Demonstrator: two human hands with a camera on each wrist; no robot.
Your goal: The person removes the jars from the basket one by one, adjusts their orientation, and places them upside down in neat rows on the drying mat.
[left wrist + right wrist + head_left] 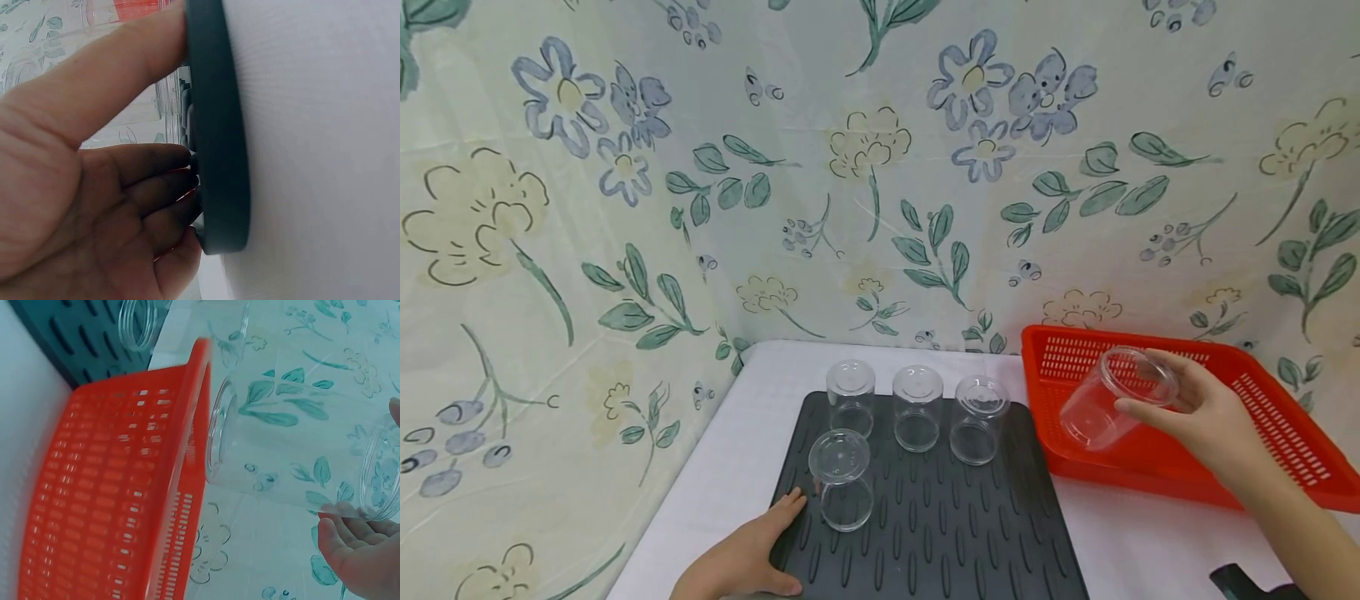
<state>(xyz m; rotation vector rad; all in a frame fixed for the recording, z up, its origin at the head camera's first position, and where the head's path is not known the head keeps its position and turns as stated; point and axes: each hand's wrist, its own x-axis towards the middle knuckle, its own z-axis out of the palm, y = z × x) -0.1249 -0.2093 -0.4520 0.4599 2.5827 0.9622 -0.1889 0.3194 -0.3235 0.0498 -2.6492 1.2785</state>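
My right hand [1202, 408] grips a clear jar [1101, 408] near its upper rim, thumb on one side and fingers on the other. The jar is tilted over the red basket [1150, 492]; in the right wrist view its lower end overlaps the basket's rim [187, 419]. At the left edge of the black ribbed mat [925, 533], my left hand [745, 546] rests with fingers and thumb spread, fingertips on the mat's surface [219, 156]. Just beyond those fingertips a clear jar [844, 492] stands upright on the mat.
Three more clear jars, left [852, 400], middle [917, 408] and right [979, 421], stand in a row at the mat's back. The mat and basket sit side by side on a white-covered table [700, 500]. A floral cloth [880, 167] hangs behind.
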